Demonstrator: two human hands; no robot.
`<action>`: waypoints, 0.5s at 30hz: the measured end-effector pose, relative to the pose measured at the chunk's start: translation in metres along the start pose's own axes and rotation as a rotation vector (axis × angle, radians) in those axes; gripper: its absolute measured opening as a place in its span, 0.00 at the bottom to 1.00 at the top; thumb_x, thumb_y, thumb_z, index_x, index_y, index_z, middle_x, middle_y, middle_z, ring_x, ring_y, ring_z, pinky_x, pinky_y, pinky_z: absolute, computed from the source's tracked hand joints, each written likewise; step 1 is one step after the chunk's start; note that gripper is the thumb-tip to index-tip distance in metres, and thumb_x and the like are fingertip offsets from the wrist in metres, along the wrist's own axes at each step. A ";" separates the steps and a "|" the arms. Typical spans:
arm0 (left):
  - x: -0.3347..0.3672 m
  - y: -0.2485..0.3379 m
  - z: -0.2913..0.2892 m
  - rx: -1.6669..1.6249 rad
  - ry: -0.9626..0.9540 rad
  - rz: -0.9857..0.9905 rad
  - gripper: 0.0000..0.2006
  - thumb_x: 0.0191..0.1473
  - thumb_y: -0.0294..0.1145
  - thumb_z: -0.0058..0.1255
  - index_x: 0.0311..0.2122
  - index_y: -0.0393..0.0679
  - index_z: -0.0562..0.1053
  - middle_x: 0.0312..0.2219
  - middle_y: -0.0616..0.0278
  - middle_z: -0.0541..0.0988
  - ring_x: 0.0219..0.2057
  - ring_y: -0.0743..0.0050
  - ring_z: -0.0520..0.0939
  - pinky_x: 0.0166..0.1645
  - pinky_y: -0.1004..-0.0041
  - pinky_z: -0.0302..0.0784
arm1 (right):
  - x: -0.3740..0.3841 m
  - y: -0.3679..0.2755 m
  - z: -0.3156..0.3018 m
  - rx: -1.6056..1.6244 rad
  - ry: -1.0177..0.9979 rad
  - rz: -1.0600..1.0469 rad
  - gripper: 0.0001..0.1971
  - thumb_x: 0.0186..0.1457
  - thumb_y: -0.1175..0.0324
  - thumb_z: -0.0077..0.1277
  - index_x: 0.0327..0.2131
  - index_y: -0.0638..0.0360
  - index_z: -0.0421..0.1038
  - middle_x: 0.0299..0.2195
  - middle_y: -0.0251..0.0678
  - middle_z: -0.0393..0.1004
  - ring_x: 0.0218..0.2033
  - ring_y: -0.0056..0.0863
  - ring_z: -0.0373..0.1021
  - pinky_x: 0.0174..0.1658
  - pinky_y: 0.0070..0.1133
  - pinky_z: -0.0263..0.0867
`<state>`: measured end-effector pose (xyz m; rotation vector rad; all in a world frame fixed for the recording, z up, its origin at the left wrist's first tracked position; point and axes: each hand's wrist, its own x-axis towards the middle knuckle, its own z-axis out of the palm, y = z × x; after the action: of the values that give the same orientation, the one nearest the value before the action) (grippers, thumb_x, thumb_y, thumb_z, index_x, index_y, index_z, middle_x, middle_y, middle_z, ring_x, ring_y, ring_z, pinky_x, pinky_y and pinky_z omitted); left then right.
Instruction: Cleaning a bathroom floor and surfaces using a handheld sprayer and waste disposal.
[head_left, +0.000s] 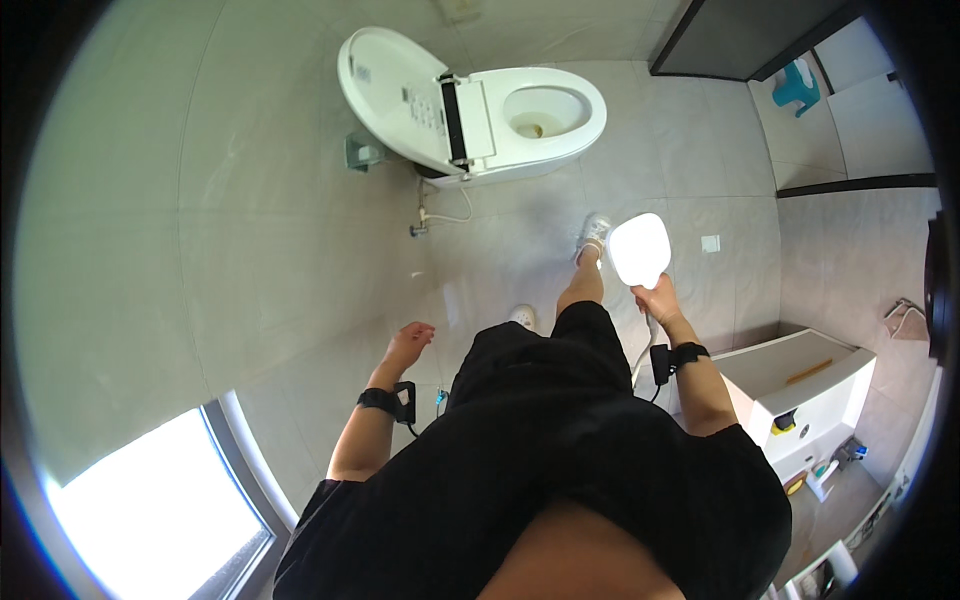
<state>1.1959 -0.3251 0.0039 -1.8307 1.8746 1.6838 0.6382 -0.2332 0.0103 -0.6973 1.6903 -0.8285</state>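
My right hand [657,297] is closed round the handle of a white hand shower [640,248]. Its broad, rounded head is so bright that its surface detail is lost. A pale hose [642,360] runs from the handle back along my forearm toward my body. On the left, my left hand [408,345] hangs in the air with loosely bent fingers and nothing in it. Ahead of me stands a white toilet [543,165] with its lid [392,95] raised; some brownish matter shows in the bowl.
A small clear bin or holder [362,152] and a wall valve [418,231] sit by the toilet. To the right are a floor drain [710,243] and a white washbasin [815,400] with items on it. A teal stool [797,90] stands far right; a bright window [160,520] is near left.
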 end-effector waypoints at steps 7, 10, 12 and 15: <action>-0.116 -0.118 -0.003 0.012 -0.006 -0.206 0.11 0.56 0.37 0.49 0.41 0.46 0.78 0.30 0.61 0.82 0.33 0.72 0.82 0.40 0.72 0.77 | -0.038 -0.011 0.102 -0.272 -0.170 -0.173 0.15 0.44 0.67 0.55 0.37 0.65 0.74 0.22 0.42 0.76 0.19 0.30 0.72 0.25 0.25 0.69; -0.143 -0.154 0.005 -0.040 -0.003 -0.211 0.11 0.56 0.35 0.49 0.41 0.43 0.78 0.30 0.61 0.82 0.34 0.73 0.82 0.40 0.73 0.77 | -0.046 -0.017 0.130 -0.410 -0.198 -0.291 0.19 0.42 0.65 0.57 0.40 0.60 0.74 0.32 0.49 0.77 0.35 0.46 0.74 0.39 0.29 0.71; -0.159 -0.169 0.016 -0.123 0.006 -0.192 0.11 0.57 0.35 0.49 0.41 0.43 0.78 0.30 0.60 0.82 0.34 0.74 0.82 0.41 0.74 0.77 | -0.052 -0.021 0.142 -0.390 -0.187 -0.313 0.18 0.42 0.66 0.57 0.39 0.62 0.75 0.29 0.48 0.78 0.31 0.43 0.75 0.35 0.28 0.71; -0.173 -0.166 0.033 -0.113 0.027 -0.231 0.12 0.57 0.35 0.50 0.42 0.41 0.77 0.31 0.60 0.82 0.35 0.73 0.82 0.42 0.74 0.77 | -0.060 -0.026 0.154 -0.270 -0.184 -0.247 0.15 0.43 0.69 0.55 0.36 0.65 0.75 0.23 0.43 0.76 0.21 0.34 0.72 0.27 0.26 0.69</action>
<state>1.3491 -0.1378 -0.0028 -2.0291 1.5340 1.7241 0.8034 -0.2285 0.0370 -1.1507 1.5828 -0.6855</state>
